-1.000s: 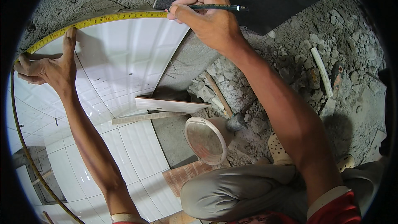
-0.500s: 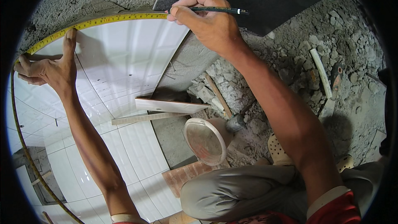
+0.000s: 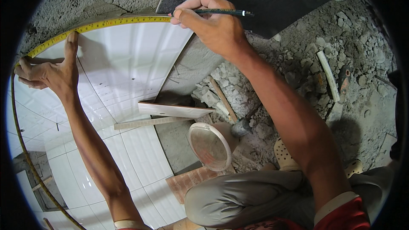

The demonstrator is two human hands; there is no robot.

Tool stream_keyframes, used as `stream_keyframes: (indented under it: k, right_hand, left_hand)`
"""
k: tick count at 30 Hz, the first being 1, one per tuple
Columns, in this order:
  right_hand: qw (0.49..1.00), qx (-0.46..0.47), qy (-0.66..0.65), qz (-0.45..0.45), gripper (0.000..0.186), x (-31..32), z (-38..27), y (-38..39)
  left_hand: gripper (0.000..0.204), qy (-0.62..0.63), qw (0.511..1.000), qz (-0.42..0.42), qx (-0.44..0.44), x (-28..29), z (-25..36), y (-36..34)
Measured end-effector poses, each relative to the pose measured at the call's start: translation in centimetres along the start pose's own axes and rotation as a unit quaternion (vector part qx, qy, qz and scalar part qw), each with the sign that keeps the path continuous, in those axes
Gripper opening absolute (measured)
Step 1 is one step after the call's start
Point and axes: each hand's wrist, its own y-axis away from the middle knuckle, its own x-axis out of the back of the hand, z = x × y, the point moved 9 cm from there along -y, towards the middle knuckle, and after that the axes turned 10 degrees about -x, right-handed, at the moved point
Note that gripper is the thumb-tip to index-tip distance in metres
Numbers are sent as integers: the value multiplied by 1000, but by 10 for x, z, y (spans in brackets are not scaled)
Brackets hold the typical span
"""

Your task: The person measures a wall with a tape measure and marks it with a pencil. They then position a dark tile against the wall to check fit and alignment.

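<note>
A yellow tape measure point(image 3: 121, 20) runs along the upper edge of the white wall tiles point(image 3: 136, 51). At its left part my left hand point(image 3: 53, 72) holds the blade, the thumb pressed against its lower edge and the fingers curled at the far left. My right hand point(image 3: 215, 27) pinches a dark green pencil point(image 3: 228, 12) between thumb and fingers. The pencil's point lies by the tape's right-hand stretch, near the tiles' right corner. My right fingertips hide the end of the blade there.
A dark slab point(image 3: 255, 0) lies beyond my right hand. Rubble point(image 3: 232, 87), a hammer point(image 3: 240, 127), a pale bucket point(image 3: 228, 153) and a trowel point(image 3: 335, 113) are on the right. A loose tile point(image 3: 170, 109) and a wood strip point(image 3: 149, 122) lie near the white floor tiles point(image 3: 140, 157).
</note>
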Motion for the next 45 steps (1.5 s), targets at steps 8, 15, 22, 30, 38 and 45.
stream_keyframes:
  k: [8, 15, 22, 30, 38, 45]
  right_hand:
    - [1000, -3, 13, -3, 10, -3, -2, 0]
    - [1000, 2, -7, 9, 14, 0, -1, -1]
    - [1000, 19, 16, 4, 10, -3, -4, 0]
    - [1000, 8, 22, -13, 10, -2, -4, 0]
    - [1000, 2, -7, -12, 12, -5, 1, -2]
    - [1000, 17, 5, -6, 11, -6, -1, -2]
  left_hand:
    - [124, -11, 1000, -8, -1, -4, -4, 4]
    - [125, -3, 1000, -21, 10, -5, -6, 2]
    - [125, -10, 1000, -2, -6, -1, 1, 2]
    - [124, -22, 999, -2, -36, -1, 4, 0]
    - [126, -20, 1000, -9, -1, -2, -2, 3]
    - [130, -25, 999, 1, -32, -3, -2, 6]
